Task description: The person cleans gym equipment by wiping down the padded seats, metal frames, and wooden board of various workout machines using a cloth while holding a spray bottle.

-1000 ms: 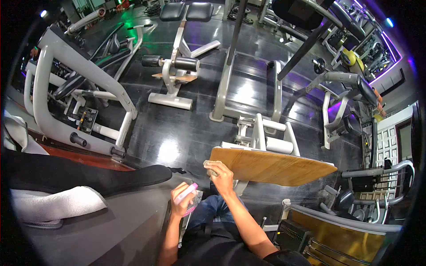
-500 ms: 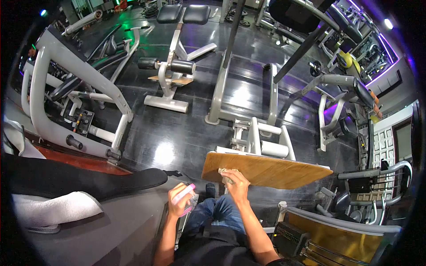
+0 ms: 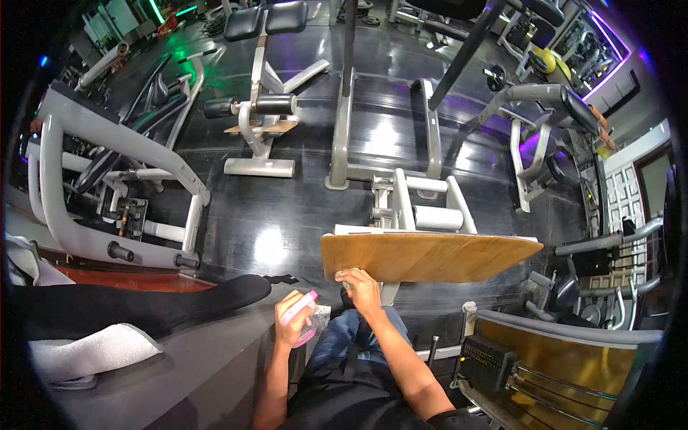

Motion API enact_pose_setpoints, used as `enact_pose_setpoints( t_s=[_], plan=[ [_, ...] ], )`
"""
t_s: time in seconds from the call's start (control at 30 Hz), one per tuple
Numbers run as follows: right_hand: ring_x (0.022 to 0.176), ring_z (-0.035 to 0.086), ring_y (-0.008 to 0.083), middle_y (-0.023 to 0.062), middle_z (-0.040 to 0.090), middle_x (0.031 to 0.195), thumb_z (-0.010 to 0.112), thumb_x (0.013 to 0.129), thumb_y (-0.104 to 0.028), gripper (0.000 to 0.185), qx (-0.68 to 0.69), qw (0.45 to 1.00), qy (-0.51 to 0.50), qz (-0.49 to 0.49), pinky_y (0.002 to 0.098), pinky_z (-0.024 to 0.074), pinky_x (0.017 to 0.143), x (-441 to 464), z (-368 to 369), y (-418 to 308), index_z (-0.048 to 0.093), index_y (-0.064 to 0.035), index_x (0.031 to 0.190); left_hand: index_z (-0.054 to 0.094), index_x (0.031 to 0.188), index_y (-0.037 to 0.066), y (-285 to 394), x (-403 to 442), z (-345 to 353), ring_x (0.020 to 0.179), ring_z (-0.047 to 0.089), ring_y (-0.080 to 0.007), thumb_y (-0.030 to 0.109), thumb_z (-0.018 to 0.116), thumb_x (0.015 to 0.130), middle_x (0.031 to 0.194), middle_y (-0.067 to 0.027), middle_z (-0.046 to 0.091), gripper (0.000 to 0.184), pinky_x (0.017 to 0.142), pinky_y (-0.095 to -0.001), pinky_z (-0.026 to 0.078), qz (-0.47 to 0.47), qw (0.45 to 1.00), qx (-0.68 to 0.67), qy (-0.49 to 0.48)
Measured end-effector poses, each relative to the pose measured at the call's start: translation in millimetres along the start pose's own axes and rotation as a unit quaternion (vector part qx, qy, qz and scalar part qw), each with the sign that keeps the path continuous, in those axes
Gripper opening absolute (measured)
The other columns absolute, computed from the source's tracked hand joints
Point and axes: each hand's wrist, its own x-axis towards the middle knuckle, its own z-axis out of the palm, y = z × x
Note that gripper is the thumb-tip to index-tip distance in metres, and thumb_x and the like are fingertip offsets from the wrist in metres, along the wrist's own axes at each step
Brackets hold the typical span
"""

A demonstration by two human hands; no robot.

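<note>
My left hand (image 3: 292, 319) is wrapped round a spray bottle (image 3: 308, 331) with a pink and white top and a clear body. It is held low in front of my body, beside a grey surface. My right hand (image 3: 362, 292) is closed on a pale cloth (image 3: 345, 279), of which only a small part shows between the fingers. The cloth touches the lower left edge of a wooden board (image 3: 430, 256). This board is fixed to a grey metal machine frame (image 3: 403, 201) and tilts with its broad face towards me.
A white towel (image 3: 100, 352) and a black pad (image 3: 179, 304) lie at my left. Plate-machine arms (image 3: 122, 136) rise behind them. A padded bench (image 3: 259, 107) stands ahead on the dark floor (image 3: 287, 208). At the lower right is a machine with a yellowish panel (image 3: 566, 358).
My right hand with the cloth has moved from the board's face down to its lower left edge. The view has shifted slightly. My left hand still grips the spray bottle.
</note>
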Motion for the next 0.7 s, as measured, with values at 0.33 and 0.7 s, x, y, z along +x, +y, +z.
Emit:
enact_pose_setpoints(
  t_s=[0.33, 0.7],
  plan=[
    [0.091, 0.068, 0.0234, 0.0020, 0.064, 0.099, 0.079, 0.064, 0.005, 0.039, 0.018, 0.976, 0.216, 0.008, 0.0366, 0.0561, 0.074, 27.4, -78.4, -46.0, 0.077, -0.0189, 0.095, 0.068, 0.082, -0.003, 3.3, 4.5, 6.2, 0.052, 0.055, -0.0118, 0.008, 0.059, 0.084, 0.078, -0.0083, 0.062, 0.015, 0.047, -0.0264, 0.041, -0.003, 0.999, -0.027, -0.020],
    [0.092, 0.066, 0.0254, 0.0019, 0.064, 0.099, 0.075, 0.064, 0.006, 0.037, -0.010, 0.999, 0.042, 0.018, 0.0383, 0.0558, 0.078, -5.7, -29.8, 6.9, 0.073, -0.0167, 0.093, 0.067, 0.081, -0.004, 21.0, 7.4, 11.1, 0.055, 0.057, -0.0122, 0.007, 0.061, 0.084, 0.079, -0.0095, 0.063, 0.013, 0.050, -0.0258, 0.044, -0.041, 0.997, -0.060, -0.041]
  ],
)
